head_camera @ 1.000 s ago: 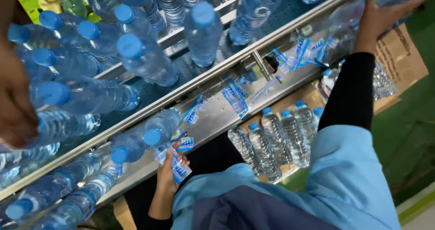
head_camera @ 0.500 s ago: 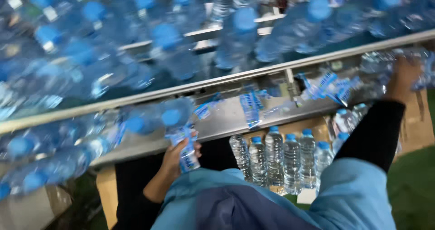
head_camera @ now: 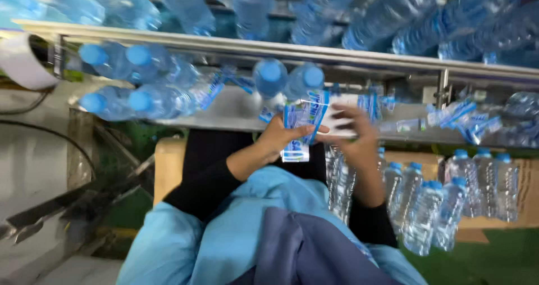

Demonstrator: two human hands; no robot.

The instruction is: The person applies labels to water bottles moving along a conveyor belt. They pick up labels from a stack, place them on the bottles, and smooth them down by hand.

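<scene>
The fingers [head_camera: 300,132] of the left hand [head_camera: 281,139] curl narrowly around a stack of blue-and-white plastic sleeve labels [head_camera: 297,129]. The right hand [head_camera: 353,134] (blurred) meets the same stack from the other side, its fingers spread over the labels' end. Just above the fingers stand two clear plastic water bottles with blue caps [head_camera: 289,80] on the grey metal conveyor ledge [head_camera: 224,108]. Below them, more capped bottles [head_camera: 449,189] fill a brown cardboard box [head_camera: 525,206].
</scene>
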